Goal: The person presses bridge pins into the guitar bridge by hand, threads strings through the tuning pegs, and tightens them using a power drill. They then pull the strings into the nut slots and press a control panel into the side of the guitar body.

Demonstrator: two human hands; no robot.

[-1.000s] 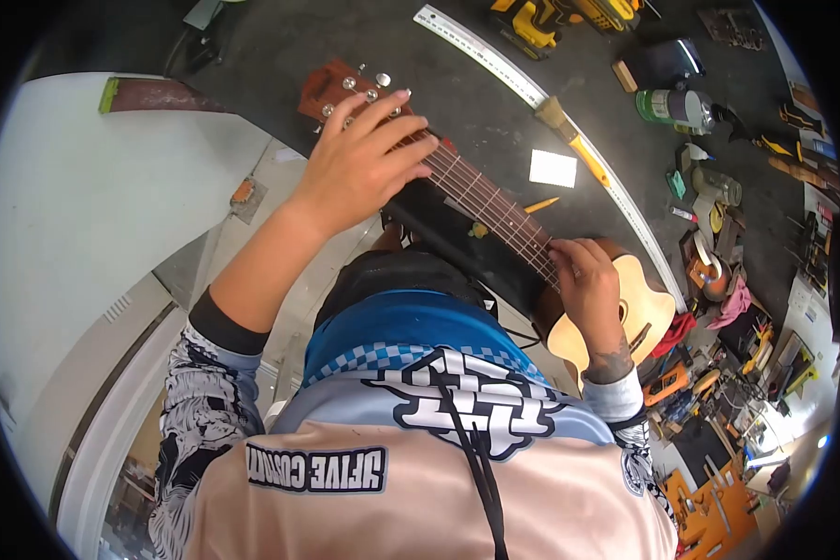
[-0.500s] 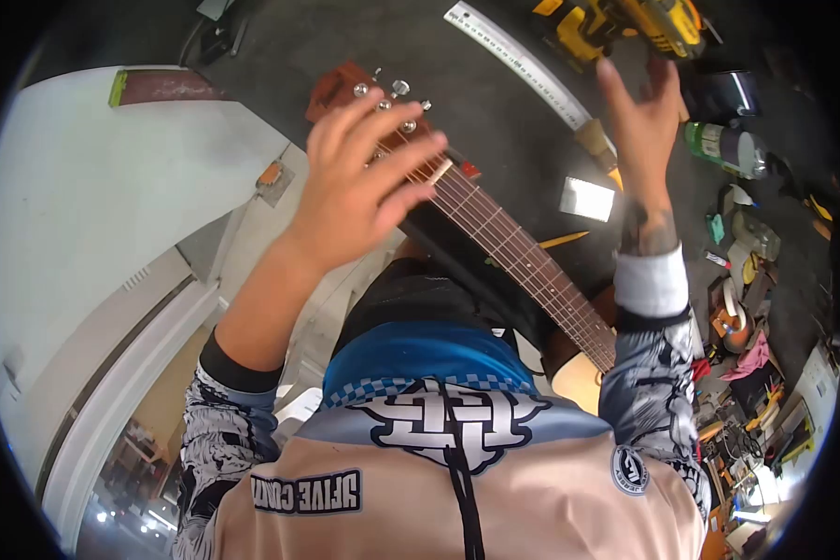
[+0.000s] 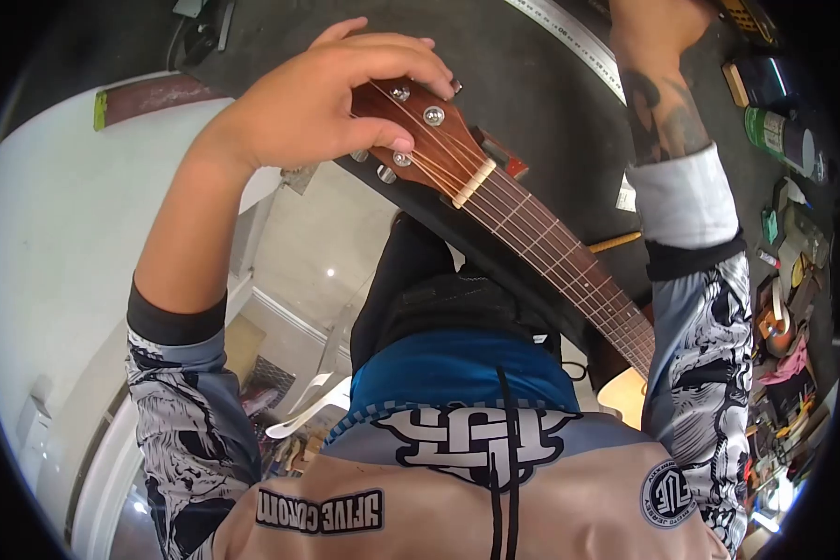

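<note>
A small wooden guitar lies across the dark workbench (image 3: 541, 121), its neck (image 3: 560, 257) running down to the right and a bit of the pale body (image 3: 625, 397) showing by my right sleeve. My left hand (image 3: 327, 93) is closed around the headstock (image 3: 434, 135), fingers over the tuning pegs. My right hand (image 3: 649, 33) is stretched up to the frame's top edge beside a yellow-and-black tool (image 3: 742, 14). Its fingers are cut off, so what it holds cannot be seen.
A long metal ruler (image 3: 574, 37) lies on the bench near my right wrist. A green can (image 3: 779, 135), a dark box (image 3: 765, 79) and several small tools crowd the right side. A yellow pencil (image 3: 616, 243) lies by the neck. A white surface (image 3: 56, 243) is at the left.
My left hand slid from the upper frets onto the headstock and closed on it. My right hand left the strings and reached up toward the yellow tool. The view came closer.
</note>
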